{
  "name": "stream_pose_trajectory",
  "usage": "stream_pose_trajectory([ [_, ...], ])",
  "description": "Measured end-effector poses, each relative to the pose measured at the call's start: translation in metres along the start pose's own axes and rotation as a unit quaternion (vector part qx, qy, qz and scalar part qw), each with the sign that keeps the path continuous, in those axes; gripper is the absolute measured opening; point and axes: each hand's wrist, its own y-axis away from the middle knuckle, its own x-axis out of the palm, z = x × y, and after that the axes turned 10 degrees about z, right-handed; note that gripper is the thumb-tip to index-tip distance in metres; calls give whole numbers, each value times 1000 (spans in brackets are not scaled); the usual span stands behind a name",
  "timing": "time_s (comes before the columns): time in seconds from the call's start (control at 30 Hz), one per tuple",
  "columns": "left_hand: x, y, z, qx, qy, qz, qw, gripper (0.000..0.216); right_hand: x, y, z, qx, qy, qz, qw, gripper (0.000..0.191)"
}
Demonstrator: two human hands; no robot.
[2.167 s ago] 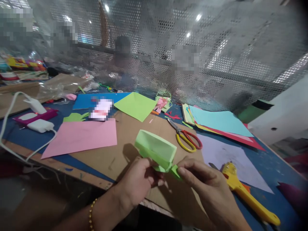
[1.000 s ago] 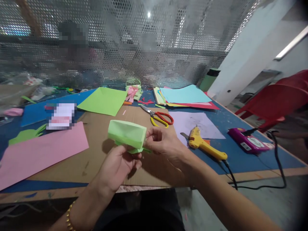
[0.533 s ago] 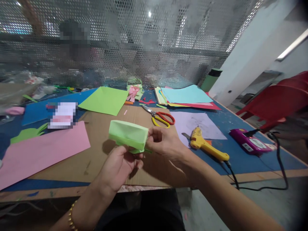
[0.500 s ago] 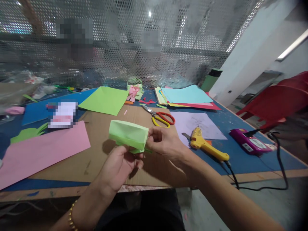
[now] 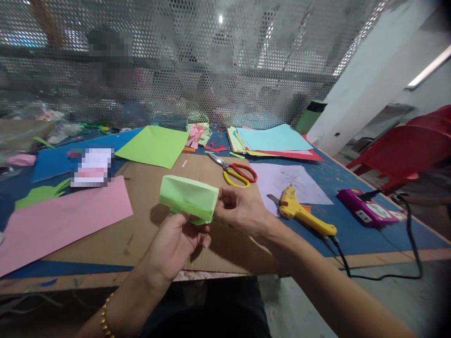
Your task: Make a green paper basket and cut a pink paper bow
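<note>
1. The left hand (image 5: 178, 241) held a green paper box (image 5: 188, 195) from below, with the thumb in front and the fingers curled under it, pinching it.
2. The right hand (image 5: 243, 209) was at the right end of the box. Its thumb and finger were bent toward each other, but the tips were hidden, so I could not tell what they pinched.
3. The box was up in the air over a big brown piece of cardboard (image 5: 141, 234), in front of the person. It was a little tilted, and its shadow fell on the cardboard.
4. A gold bracelet (image 5: 104, 317) was on the left wrist.
5. Scissors (image 5: 236, 173) with one red handle and one yellow handle lay behind the right hand. They were a bit open.
6. A yellow glue gun (image 5: 306, 216) lay to the right, partly on a light purple sheet (image 5: 259, 176). Its black cord hung over the edge of the blue table (image 5: 317, 180).
7. A pink sheet (image 5: 70, 220) lay on the left. Near it was a phone (image 5: 93, 166) (its screen was all blurry squares).
8. A bright green sheet (image 5: 151, 145) lay farther back, and a tiny green basket (image 5: 203, 134) with pink paper in front stood just beside it.
9. A pile of colored paper (image 5: 271, 138), blue on top, lay behind the scissors.
</note>
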Motion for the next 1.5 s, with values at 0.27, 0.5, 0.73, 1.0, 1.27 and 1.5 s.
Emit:
stream_pose_trajectory([
  [0.27, 0, 0, 1, -1, 5, -4, 1000, 11, 0, -1, 0, 0, 25, -5, 1000, 9],
  [0.5, -1, 0, 2, 5, 12, -13, 1000, 11, 2, 1, 5, -2, 65, -8, 998, 10],
  [0.73, -4, 1, 3, 4, 7, 9, 1000, 10, 5, 3, 11, 3, 114, -31, 993, 13],
  [1.0, 0, 2, 3, 19, -26, -5, 999, 22, 7, 6, 11, 12, 154, -54, 987, 10],
  [1.27, 0, 3, 1, -1, 5, -23, 1000, 12, 7, 14, 23, -1, 145, -54, 988, 7],
  [1.5, 6, 5, -2, -7, 13, -51, 999, 14, -3, 27, 25, -7, 149, -77, 986, 16],
])
